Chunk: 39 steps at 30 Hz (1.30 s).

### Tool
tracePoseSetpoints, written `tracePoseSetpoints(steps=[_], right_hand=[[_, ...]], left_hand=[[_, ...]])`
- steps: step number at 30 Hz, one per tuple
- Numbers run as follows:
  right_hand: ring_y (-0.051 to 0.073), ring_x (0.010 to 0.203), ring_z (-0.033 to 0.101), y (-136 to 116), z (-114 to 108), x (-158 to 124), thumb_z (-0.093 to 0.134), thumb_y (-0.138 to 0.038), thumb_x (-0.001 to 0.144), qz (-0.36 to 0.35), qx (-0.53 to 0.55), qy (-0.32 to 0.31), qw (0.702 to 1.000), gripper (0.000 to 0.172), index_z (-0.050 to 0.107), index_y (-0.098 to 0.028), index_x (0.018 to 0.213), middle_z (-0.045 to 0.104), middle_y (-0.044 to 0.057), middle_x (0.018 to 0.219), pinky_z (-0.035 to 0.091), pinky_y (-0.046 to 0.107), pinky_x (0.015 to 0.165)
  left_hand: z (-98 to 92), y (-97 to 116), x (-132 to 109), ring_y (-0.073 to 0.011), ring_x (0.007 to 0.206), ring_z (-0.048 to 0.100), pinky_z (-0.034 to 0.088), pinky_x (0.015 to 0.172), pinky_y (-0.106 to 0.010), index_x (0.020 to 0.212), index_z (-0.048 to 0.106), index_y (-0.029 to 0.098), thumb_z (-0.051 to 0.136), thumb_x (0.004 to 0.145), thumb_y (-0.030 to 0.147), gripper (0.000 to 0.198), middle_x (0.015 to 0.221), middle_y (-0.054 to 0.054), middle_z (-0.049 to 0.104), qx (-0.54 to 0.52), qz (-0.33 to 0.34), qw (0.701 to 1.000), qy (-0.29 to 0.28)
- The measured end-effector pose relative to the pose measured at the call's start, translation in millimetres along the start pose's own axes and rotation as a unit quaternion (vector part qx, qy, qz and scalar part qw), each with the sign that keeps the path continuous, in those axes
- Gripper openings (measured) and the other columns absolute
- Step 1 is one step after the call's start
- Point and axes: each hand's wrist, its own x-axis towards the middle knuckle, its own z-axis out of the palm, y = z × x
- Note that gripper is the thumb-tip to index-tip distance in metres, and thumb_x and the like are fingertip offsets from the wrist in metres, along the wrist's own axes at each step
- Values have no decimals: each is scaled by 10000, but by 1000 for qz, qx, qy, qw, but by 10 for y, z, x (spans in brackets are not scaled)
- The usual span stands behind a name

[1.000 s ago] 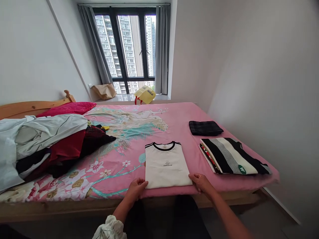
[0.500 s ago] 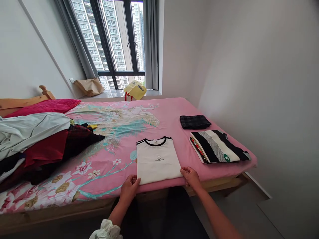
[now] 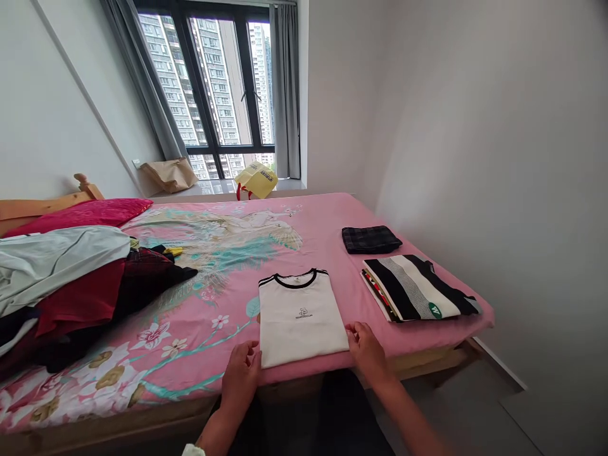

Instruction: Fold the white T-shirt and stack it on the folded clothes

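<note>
A folded white T-shirt [image 3: 299, 329] with a black collar and a small chest print lies flat at the bed's front edge. My left hand [image 3: 242, 373] is beside its lower left corner, fingers curved and apart, holding nothing. At the lower right corner is my right hand [image 3: 368, 354], its fingers bent against the shirt's side; whether they pinch the cloth cannot be made out. To the right lies a stack of folded clothes [image 3: 418, 288], a striped black, white and grey one on top. Behind the stack sits a folded dark checked garment [image 3: 370, 239].
A loose heap of clothes [image 3: 80, 278] covers the left of the pink flowered bed [image 3: 323, 221], near a red pillow [image 3: 85, 214]. By the window stand a brown paper bag [image 3: 171, 174] and a yellow bag [image 3: 257, 179]. A wall rises at the right.
My left hand has let go of the shirt's lower left corner and its fingers have spread. My right hand's fingers have shifted up along the shirt's side. The view has tilted slightly upward.
</note>
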Motion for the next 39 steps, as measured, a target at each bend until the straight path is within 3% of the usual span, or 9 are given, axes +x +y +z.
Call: tracePoseSetpoints(steps=[4,7,11,16,19,25,29,34,39], right_hand=[[187,1181,490,-492,268,193,312,-213,876,-146,-8,-6,989,360,575,-150,1114,570,109,1207,366,330,1034],[198,1350,299,-705,541,346,301,-233,906,-186,-70,-78,977,435,497,-151,1285,425,92,1412,202,400,1131],[242,1407,153,-442,646,443,344,-462,906,-89,-177,-192,961,595,339,-165,1421,239,85,1520,54,492,1134],[243,1414,104,-69,437,483,283,-516,902,17,-238,-184,954,680,220,-138,1464,160,90,1539,2,513,1120],[241,1418,79,-225,424,559,244,-445,921,19,-228,-177,957,617,237,-146,1460,155,76,1541,31,534,1111],[184,1425,20,-600,774,910,178,-388,941,-108,-203,-148,962,574,221,-161,1467,138,41,1546,-69,440,1127],[197,1424,28,-417,942,1156,221,-478,922,-53,-203,-179,961,643,170,-155,1476,102,43,1551,-76,462,1121],[206,1424,6,-137,1050,1196,242,-542,902,-42,-212,-150,965,699,117,-177,1485,48,30,1556,-95,475,1113],[230,1422,45,-163,1063,1156,287,-537,893,-37,-205,-112,972,704,188,-153,1474,107,69,1552,-42,460,1128]], left_hand=[[218,354,297,-183,1136,549,424,979,-361,1051,618,188,292,878,190,369,1184,-90,617,25,161,986,-30],[430,536,492,-201,1337,358,274,1102,-437,1264,525,173,267,885,165,458,1410,-87,466,128,197,966,-106],[510,333,511,-279,1406,192,91,1132,-525,1412,346,148,383,863,489,647,1524,-115,245,258,87,949,-161],[404,59,461,-281,1420,125,65,1130,-515,1447,217,60,319,829,625,843,1540,-156,159,293,-23,940,-172],[424,214,589,-264,1427,88,74,1123,-527,1447,239,98,287,886,488,686,1550,-124,129,288,-7,945,-157],[649,617,1117,-213,1433,51,-8,1130,-518,1456,225,127,217,915,364,591,1555,-60,97,267,88,939,-196],[801,438,1367,-259,1431,53,4,1112,-562,1455,213,107,260,884,493,691,1551,-108,103,276,19,941,-193],[937,82,1380,-258,1430,68,-10,1118,-547,1464,164,101,280,840,603,810,1556,-114,93,294,-8,946,-137],[902,140,1356,-258,1430,66,-8,1120,-541,1461,179,106,283,850,575,778,1555,-124,113,286,-2,949,-132]])
